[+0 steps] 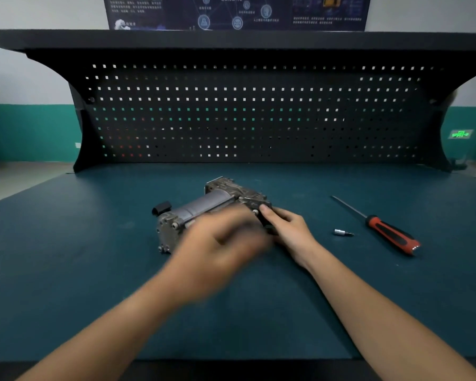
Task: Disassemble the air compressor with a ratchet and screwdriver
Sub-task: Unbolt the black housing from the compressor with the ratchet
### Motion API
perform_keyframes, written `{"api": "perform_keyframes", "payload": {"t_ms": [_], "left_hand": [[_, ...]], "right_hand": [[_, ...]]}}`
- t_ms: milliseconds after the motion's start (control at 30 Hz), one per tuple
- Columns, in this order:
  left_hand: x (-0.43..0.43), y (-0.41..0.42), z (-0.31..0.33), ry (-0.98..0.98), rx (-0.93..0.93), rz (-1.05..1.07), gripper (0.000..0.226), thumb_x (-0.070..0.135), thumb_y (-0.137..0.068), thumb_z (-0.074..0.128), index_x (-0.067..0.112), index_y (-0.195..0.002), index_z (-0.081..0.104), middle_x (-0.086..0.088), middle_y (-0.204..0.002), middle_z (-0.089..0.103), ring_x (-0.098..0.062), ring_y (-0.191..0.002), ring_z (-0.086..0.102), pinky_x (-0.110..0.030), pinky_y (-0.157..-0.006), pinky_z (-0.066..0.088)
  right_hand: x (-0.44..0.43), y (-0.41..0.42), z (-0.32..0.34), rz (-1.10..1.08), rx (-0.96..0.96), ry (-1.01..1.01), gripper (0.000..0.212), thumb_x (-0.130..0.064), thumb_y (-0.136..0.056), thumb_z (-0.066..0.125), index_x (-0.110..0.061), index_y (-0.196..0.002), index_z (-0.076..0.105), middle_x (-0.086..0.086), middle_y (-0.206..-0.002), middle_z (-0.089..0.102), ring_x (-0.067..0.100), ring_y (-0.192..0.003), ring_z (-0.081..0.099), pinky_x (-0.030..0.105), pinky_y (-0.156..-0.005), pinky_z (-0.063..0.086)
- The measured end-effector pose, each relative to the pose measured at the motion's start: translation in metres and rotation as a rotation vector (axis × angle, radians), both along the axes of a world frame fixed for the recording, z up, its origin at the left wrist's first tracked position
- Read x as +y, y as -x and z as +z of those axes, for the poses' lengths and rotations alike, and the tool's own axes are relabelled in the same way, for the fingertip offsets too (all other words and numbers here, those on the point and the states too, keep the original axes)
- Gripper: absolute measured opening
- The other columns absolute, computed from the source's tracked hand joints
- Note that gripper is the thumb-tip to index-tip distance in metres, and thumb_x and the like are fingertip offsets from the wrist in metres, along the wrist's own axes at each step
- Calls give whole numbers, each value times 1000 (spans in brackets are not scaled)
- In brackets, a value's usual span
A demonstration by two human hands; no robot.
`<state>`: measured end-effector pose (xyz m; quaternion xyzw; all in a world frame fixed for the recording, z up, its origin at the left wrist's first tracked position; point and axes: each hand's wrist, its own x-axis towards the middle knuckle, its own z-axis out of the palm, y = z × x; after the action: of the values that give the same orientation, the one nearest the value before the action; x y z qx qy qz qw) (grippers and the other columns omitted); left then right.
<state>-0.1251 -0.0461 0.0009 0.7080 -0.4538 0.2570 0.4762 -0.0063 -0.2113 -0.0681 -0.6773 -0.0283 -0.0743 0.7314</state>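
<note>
Air compressor (204, 204) lies mid-mat (94, 270), long axis running 8 to 2 o'clock. Right hand (289, 229) grips its 3 o'clock end, fingers curled on the housing. Left hand (220, 243) at 6 o'clock is blurred; grip can't be told. Screwdriver (390, 233) and socket bit (341, 232) lie at 3 o'clock, untouched. Pin the body firmly before applying torque. No ratchet in sight.

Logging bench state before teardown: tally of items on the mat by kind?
air compressor: 1
screwdriver: 1
socket bit: 1
Total: 3
</note>
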Motion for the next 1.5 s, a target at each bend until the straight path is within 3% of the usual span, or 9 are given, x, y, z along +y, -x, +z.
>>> {"api": "perform_keyframes", "payload": {"t_ms": [100, 233, 667, 800, 933, 1033, 1167, 1333, 1500], "left_hand": [[21, -26, 13, 896, 514, 66, 43, 46, -96, 35, 23, -63, 49, 11, -37, 36, -1, -30, 28, -11, -33, 23], [41, -53, 10, 1359, 852, 87, 43, 48, -98, 32, 16, -70, 35, 11, -36, 27, -3, -28, 21, -14, -29, 19], [-1, 1, -23, -668, -550, -17, 29, 40, -80, 53, 16, -64, 56, 1, -54, 56, -14, -44, 52, -21, -37, 37], [9, -9, -17, -239, -470, 120, 14, 30, -78, 51, 21, -68, 49, 10, -61, 53, 0, -50, 47, -9, -47, 33], [16, -31, 9, 1045, 505, 90, 45, 46, -97, 34, 20, -63, 45, 11, -39, 34, -2, -32, 28, -12, -34, 24], [27, -43, 6, 1402, 756, 96, 43, 48, -99, 30, 16, -70, 36, 11, -37, 28, -4, -31, 22, -15, -30, 20], [6, -26, 7, 949, 425, 149, 41, 42, -97, 34, 18, -64, 41, 9, -38, 36, -3, -33, 31, -13, -34, 25], [-6, -5, 2, -617, -465, -125, 20, 32, -83, 56, 14, -76, 59, 2, -62, 57, -6, -55, 52, -15, -49, 35], [16, -24, 12, 275, -8, 153, 18, 37, -82, 44, 28, -72, 57, 10, -53, 49, 6, -43, 41, -6, -45, 34]], "right_hand": [[-1, 2, 1, 28, -2, 25, 8, -37, -83, 65, -29, -83, 67, -15, -70, 69, 8, -62, 60, 19, -60, 49], [0, 4, 3, 35, 6, 48, 6, -39, -84, 62, -33, -85, 64, -17, -73, 68, 8, -60, 62, 18, -58, 48], [-1, -1, -2, 65, -10, 61, 7, -36, -88, 57, -31, -91, 62, -14, -77, 67, 5, -58, 62, 15, -56, 49], [-4, -3, -3, 65, -11, 63, 7, -35, -88, 59, -30, -90, 61, -14, -74, 69, 4, -55, 63, 14, -52, 47], [-4, -3, -4, 66, -23, 73, 6, -36, -87, 60, -31, -90, 62, -14, -79, 68, 7, -61, 64, 15, -56, 48], [-4, -3, -3, 66, -21, 66, 3, -34, -88, 59, -33, -87, 61, -15, -77, 68, 5, -59, 63, 14, -56, 48], [-3, -3, -2, 53, -25, 69, 2, -33, -88, 59, -32, -87, 59, -13, -78, 66, 6, -59, 62, 13, -56, 48], [-2, -3, -3, 52, -43, 95, 4, -31, -90, 57, -28, -86, 58, -11, -73, 65, 0, -54, 61, 11, -52, 48], [-6, -4, -9, 59, -107, 142, 10, -29, -87, 62, -38, -89, 60, -14, -74, 71, 1, -65, 67, 13, -55, 49]]}}
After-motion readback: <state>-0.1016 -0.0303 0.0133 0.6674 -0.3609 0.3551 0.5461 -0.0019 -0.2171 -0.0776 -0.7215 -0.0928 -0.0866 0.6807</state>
